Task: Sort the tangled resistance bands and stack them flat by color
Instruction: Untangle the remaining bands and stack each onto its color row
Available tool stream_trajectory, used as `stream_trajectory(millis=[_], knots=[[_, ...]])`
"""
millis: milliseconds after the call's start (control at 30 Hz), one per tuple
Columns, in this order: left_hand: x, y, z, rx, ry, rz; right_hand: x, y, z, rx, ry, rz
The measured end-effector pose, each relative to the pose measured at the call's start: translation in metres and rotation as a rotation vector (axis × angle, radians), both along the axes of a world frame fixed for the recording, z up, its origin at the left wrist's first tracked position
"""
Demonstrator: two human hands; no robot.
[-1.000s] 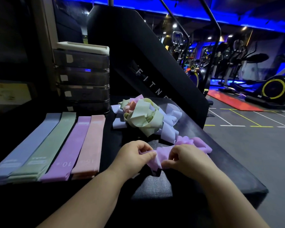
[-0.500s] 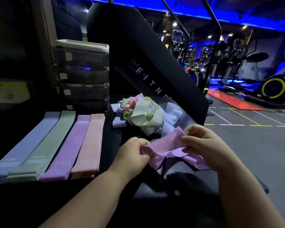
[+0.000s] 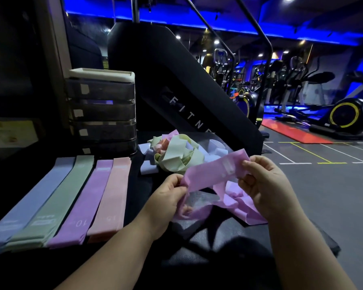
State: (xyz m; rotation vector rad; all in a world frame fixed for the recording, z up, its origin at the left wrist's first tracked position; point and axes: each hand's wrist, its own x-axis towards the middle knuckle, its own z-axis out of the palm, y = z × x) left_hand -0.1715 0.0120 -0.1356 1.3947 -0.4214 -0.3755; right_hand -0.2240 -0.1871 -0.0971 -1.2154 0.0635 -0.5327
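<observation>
A purple resistance band [image 3: 214,172] is held up above the black surface, stretched between my left hand [image 3: 168,195] and my right hand [image 3: 264,185]. Both hands pinch it, and its lower loops hang twisted below. Behind it sits a tangled pile [image 3: 176,153] of pale green, lilac and pink bands. To the left, flat stacks lie side by side: blue [image 3: 29,201], green [image 3: 57,197], purple [image 3: 86,197] and pink [image 3: 111,195].
A stack of dark drawers [image 3: 102,111] with a white top stands behind the flat stacks. A black slanted machine panel [image 3: 187,101] rises behind the pile. The black surface's right edge [image 3: 323,237] drops to the gym floor.
Both hands have lifted the purple band off the surface. My right hand has moved up and right, drawing a flat length of it open.
</observation>
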Motion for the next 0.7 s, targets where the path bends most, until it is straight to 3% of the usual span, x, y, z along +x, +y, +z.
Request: stream_trajectory(millis=[167, 267, 467, 600, 700], knots=[[0.001, 0.003, 0.011, 0.236, -0.213, 0.003, 0.007, -0.008, -0.007, 0.029, 0.012, -0.106], [0.007, 0.002, 0.011, 0.521, -0.431, 0.163, 0.005, -0.016, -0.005, 0.071, -0.020, -0.184], [0.013, 0.009, 0.014, 0.734, -0.593, 0.437, -0.001, -0.032, -0.002, 0.148, -0.125, -0.239], [0.018, 0.014, 0.016, 0.728, -0.621, 0.624, -0.006, -0.035, 0.006, 0.227, -0.167, -0.297], [0.021, 0.018, 0.017, 0.625, -0.523, 0.581, -0.011, -0.040, 0.011, 0.251, -0.171, -0.307]])
